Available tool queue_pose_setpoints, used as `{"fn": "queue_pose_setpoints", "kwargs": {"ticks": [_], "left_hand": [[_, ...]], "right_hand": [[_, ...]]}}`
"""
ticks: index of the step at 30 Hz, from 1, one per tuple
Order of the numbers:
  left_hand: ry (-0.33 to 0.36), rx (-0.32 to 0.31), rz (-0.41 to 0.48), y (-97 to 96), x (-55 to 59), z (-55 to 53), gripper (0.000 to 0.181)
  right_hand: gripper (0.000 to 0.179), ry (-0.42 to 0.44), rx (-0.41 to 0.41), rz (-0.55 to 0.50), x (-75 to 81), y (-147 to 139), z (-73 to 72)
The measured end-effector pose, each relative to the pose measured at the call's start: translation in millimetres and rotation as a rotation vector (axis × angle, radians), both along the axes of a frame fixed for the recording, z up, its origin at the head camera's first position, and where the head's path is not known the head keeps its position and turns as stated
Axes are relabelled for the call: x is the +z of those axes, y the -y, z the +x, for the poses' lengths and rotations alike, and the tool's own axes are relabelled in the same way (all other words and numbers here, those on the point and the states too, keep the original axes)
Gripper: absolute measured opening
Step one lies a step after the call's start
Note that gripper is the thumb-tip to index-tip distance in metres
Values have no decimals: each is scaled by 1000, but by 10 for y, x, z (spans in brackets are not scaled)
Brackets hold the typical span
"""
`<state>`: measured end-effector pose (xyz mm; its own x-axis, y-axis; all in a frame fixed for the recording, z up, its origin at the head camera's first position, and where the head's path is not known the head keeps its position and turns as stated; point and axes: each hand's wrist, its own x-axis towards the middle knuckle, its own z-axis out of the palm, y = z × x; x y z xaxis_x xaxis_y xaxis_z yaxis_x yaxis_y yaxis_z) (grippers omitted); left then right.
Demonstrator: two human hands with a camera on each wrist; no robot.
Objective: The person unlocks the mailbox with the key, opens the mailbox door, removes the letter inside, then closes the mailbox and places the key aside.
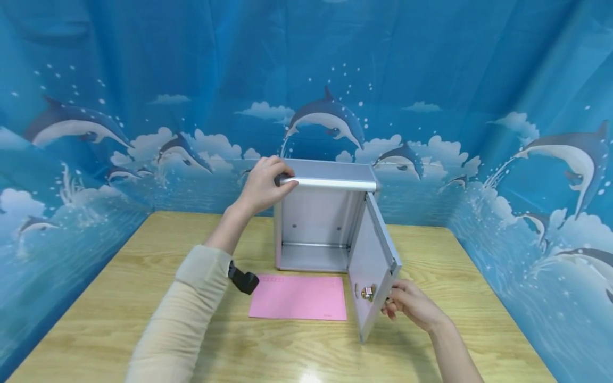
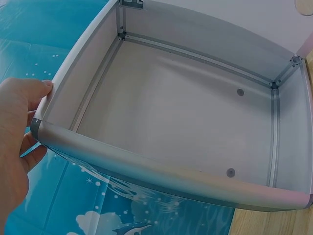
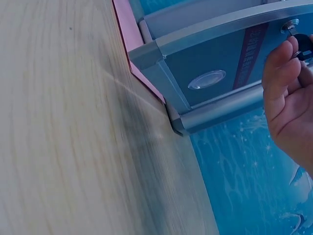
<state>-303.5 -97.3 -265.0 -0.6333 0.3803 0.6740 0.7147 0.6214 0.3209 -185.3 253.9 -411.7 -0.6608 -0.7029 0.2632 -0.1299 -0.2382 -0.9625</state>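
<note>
A silver-grey metal mailbox stands on the table, its door swung out toward me on the right side. At its upper left front corner, my left hand grips the top edge with thumb and fingers; the left wrist view shows the bare interior. Beside the door's outer face, my right hand pinches a black-headed key that sits in the lock. The lock's metal back shows on the door's inner side. A pink envelope lies flat before the mailbox.
The wooden table runs back to a blue dolphin-print curtain behind and on both sides. On the door's outer face are a clear oval window and a dark strip with lettering.
</note>
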Motion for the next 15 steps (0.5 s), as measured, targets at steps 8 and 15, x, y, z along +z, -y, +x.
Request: {"fn": "queue_pose_setpoints", "kwargs": {"ticks": [8,15], "left_hand": [[25,-2,-4,8,6,13,17],[5,-19,-3,14,6,7,16]], "right_hand": [[34,17,2,73,30,128,5],[25,-28,-5,80,21,274,-17]]}}
